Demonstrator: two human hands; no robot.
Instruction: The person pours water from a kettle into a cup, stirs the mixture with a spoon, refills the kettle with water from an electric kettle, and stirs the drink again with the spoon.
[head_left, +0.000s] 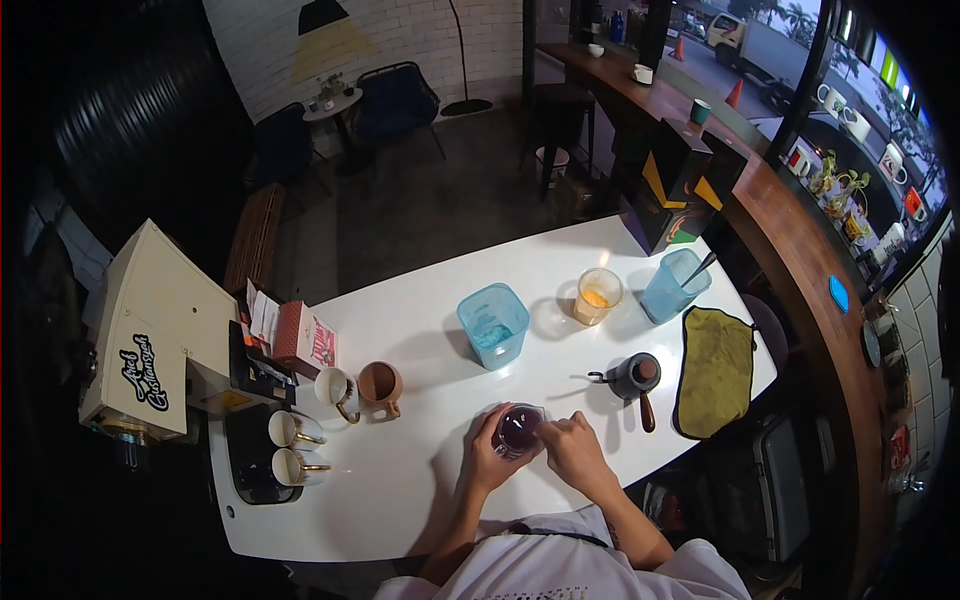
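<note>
My left hand [486,455] is wrapped around the side of a clear glass [518,430] of dark purple liquid near the table's front edge. My right hand [574,452] is closed at the glass's right rim; what its fingers pinch, if anything, is hidden. Beyond the glass stands a translucent blue container [495,330] with blue contents at the bottom. A second glass [599,296] holds something orange. To the right are a small dark pot [636,377] with a wooden handle and another blue container [672,288] with a dark utensil handle sticking out.
An olive cloth [716,375] lies at the white table's [400,510] right end. Leftward stand a brown mug [380,387], several white mugs [296,430], a patterned box [305,338] and a large beige machine [150,330]. Black boxes [680,185] rise at the back right.
</note>
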